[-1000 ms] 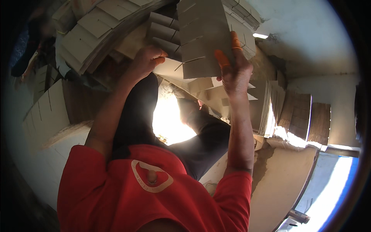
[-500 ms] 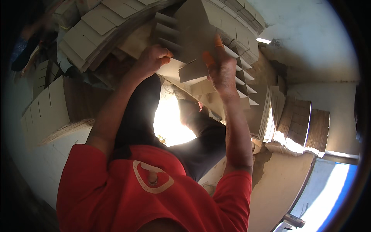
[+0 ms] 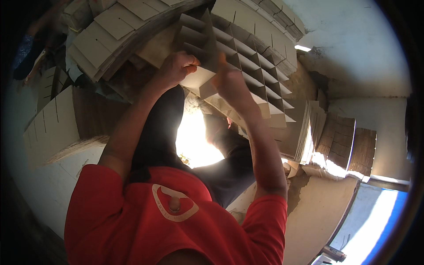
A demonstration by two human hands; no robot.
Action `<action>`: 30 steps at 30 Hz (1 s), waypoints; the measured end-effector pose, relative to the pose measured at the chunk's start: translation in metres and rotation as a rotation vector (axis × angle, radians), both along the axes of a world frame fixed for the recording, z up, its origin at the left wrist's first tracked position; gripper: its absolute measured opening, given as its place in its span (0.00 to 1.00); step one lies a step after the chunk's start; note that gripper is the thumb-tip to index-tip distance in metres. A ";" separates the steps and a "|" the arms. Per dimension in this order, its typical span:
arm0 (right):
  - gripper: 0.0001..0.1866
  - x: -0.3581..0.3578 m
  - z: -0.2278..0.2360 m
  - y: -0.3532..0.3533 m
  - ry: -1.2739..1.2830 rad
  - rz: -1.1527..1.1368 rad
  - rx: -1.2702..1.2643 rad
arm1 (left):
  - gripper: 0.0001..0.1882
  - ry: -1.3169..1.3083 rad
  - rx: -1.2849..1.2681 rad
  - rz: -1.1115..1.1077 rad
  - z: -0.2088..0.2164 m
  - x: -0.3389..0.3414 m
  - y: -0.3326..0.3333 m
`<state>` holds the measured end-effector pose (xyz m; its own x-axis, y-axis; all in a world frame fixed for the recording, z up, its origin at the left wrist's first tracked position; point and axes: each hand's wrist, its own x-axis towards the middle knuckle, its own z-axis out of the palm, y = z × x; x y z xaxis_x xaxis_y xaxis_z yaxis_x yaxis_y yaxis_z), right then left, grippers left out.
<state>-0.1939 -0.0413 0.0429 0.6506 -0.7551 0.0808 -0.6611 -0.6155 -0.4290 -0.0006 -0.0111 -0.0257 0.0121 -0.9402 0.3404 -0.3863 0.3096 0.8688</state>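
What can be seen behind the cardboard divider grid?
Beyond the cardboard grid, a stack of slotted cardboard sheets shows its upper face. The grid's raised strips cover the stack's lower near side, so what lies there cannot be seen.

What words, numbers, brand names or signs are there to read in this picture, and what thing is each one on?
None that I can read out for you.
Red shirt: small letters run round its tan emblem, too small and blurred to spell out.
Cardboard grid: no writing that I can make out.
Slotted cardboard sheets: dark slits, not letters.
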 end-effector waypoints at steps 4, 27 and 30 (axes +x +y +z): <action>0.34 0.007 -0.007 0.017 0.287 -0.083 0.054 | 0.09 -0.057 0.013 0.018 0.006 -0.001 0.002; 0.19 -0.068 -0.019 -0.032 0.039 -0.041 -0.179 | 0.22 -0.803 0.181 -0.361 0.058 -0.024 -0.103; 0.21 -0.070 0.007 -0.010 -0.087 -0.054 -0.402 | 0.15 -0.701 -0.069 -0.294 0.072 -0.024 -0.081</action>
<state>-0.2640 -0.0513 0.0498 0.5883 -0.6853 0.4292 -0.6692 -0.7106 -0.2174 -0.0243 -0.0920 0.0468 -0.4759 -0.8477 0.2344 -0.7339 0.5296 0.4253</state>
